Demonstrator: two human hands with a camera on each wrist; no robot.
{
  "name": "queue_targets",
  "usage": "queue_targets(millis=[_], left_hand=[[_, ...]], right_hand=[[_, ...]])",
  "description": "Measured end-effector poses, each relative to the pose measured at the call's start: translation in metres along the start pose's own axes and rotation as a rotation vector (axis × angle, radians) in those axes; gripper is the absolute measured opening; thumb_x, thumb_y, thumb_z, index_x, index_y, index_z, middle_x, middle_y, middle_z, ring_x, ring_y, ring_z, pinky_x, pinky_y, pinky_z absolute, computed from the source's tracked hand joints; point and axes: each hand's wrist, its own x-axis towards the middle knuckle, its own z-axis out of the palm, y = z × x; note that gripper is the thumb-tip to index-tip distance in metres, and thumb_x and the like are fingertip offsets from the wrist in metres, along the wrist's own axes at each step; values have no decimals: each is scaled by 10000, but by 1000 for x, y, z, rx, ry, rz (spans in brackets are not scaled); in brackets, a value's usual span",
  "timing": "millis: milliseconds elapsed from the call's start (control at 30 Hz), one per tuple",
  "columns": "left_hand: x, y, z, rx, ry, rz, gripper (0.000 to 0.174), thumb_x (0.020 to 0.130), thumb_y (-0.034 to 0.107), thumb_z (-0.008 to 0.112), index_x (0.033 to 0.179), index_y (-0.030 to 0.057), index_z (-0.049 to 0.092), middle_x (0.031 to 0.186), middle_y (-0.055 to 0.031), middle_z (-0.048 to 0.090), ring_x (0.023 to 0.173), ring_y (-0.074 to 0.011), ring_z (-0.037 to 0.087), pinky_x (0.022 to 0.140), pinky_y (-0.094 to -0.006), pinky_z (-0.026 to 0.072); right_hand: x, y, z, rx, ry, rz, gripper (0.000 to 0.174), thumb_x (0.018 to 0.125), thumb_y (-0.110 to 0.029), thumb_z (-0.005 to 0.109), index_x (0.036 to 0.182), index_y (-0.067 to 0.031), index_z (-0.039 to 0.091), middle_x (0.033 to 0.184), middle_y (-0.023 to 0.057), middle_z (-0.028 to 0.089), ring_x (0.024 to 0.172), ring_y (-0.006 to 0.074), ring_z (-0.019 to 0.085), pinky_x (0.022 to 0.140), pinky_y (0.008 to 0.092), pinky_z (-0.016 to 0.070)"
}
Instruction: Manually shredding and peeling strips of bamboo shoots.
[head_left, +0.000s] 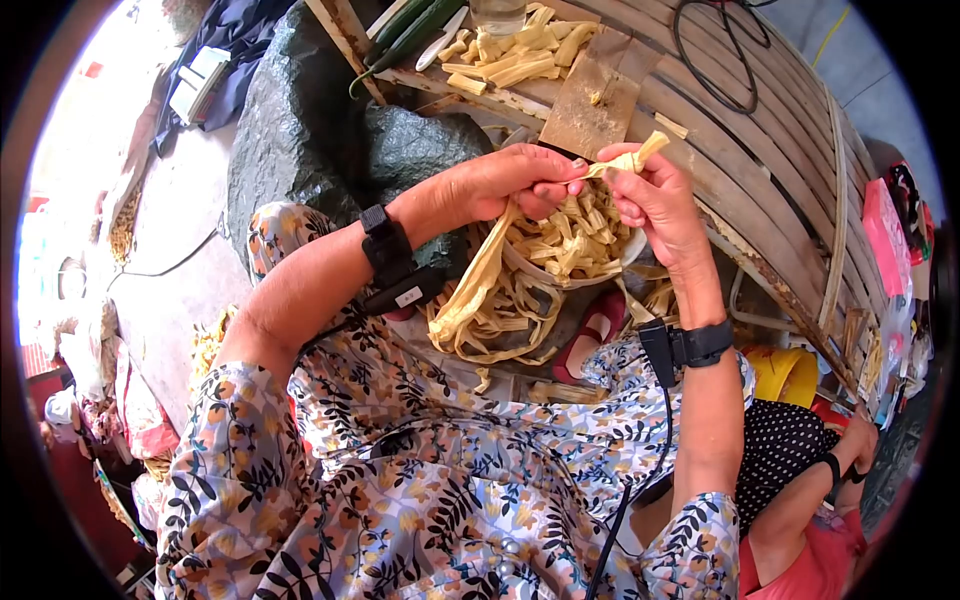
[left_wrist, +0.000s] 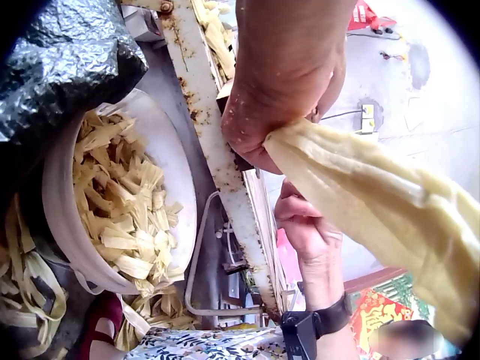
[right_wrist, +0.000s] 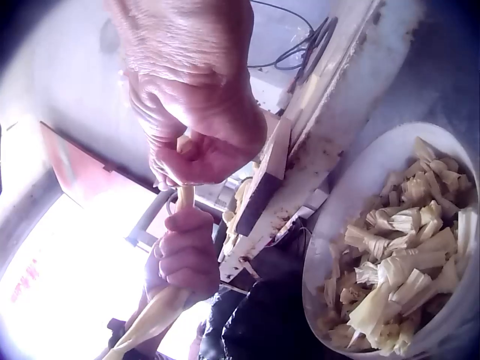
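Both hands work on one long pale yellow strip that looks like tofu skin. My left hand pinches it, and its wide loose end hangs below that hand. Close beside it, my right hand grips a short bundle wrapped by the strip, its end sticking up past the fingers. Underneath stands a white tub holding many tied yellow pieces. In the right wrist view the strip is taut between the two hands.
Loose strips lie beside the tub. A slatted wooden table carries a board, cut yellow pieces, cucumbers and a black cable. Dark plastic sheeting bulges at left. Another person sits at lower right.
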Motion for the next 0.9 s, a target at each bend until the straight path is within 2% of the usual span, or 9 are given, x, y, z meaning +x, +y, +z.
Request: queue_targets(millis=[167, 367, 467, 500, 600, 633, 733, 767, 900], left_hand=[[1, 3, -5, -49, -59, -26, 223, 916, 230, 454, 809, 53, 538, 557, 56, 385, 425, -18, 271, 379, -159, 206], [-5, 17, -1, 622, 87, 203, 237, 900, 218, 488, 935, 3, 582, 694, 3, 541, 602, -57, 492, 553, -181, 400], [-8, 28, -2, 681, 81, 210, 231, 899, 214, 488, 943, 9, 584, 714, 4, 558, 661, -64, 519, 624, -197, 421], [-9, 32, -2, 676, 85, 201, 188, 881, 195, 520, 938, 22, 566, 714, -11, 567, 657, -69, 525, 598, -194, 421], [-8, 39, -6, 905, 278, 264, 219, 841, 182, 582, 967, 17, 514, 716, -34, 575, 680, -60, 531, 586, -203, 425], [-3, 40, -6, 1046, 424, 224, 381, 760, 188, 668, 1030, 32, 451, 716, -74, 580, 661, -120, 551, 570, -262, 439], [10, 26, -18, 1523, 582, 606, 515, 692, 202, 715, 1087, 58, 417, 731, -113, 578, 660, -215, 571, 587, -321, 446], [13, 22, -22, 1519, 606, 594, 567, 662, 202, 729, 1112, 80, 407, 737, -144, 565, 684, -307, 567, 612, -365, 444], [20, 16, -20, 1491, 598, 611, 557, 672, 182, 719, 1116, 62, 404, 764, -173, 569, 759, -342, 574, 645, -379, 449]], right_hand=[[10, 9, -11, -57, 35, -50, 162, 805, -163, 621, 913, -42, 609, 644, -25, 533, 484, 8, 427, 412, 137, 310], [16, 4, -13, -52, 73, -40, 208, 808, -232, 634, 898, -47, 605, 667, -8, 559, 487, 20, 459, 417, 141, 339], [19, 2, -4, -94, 112, -38, 222, 810, -232, 632, 919, -43, 592, 684, 0, 567, 501, 23, 467, 427, 144, 355], [20, 1, -4, -89, 104, -59, 217, 806, -204, 634, 931, -36, 579, 690, 11, 570, 516, 26, 477, 434, 148, 367], [27, 6, -7, -55, 129, -68, 203, 795, -167, 640, 926, -29, 571, 691, 17, 570, 524, 30, 480, 434, 149, 368], [30, 6, -4, -36, 132, -67, 185, 787, -132, 637, 913, -18, 564, 686, 25, 569, 519, 33, 479, 430, 151, 366], [40, 13, 0, -19, 237, -68, 175, 787, -118, 630, 906, -12, 558, 679, 26, 564, 504, 36, 466, 424, 155, 363], [42, 15, -3, -25, 278, -85, 167, 788, -109, 621, 903, -9, 555, 670, 24, 554, 489, 39, 455, 418, 164, 364], [46, 23, -18, -72, 364, -71, 183, 784, -109, 618, 912, -2, 544, 660, 19, 542, 493, 44, 453, 416, 173, 363]])
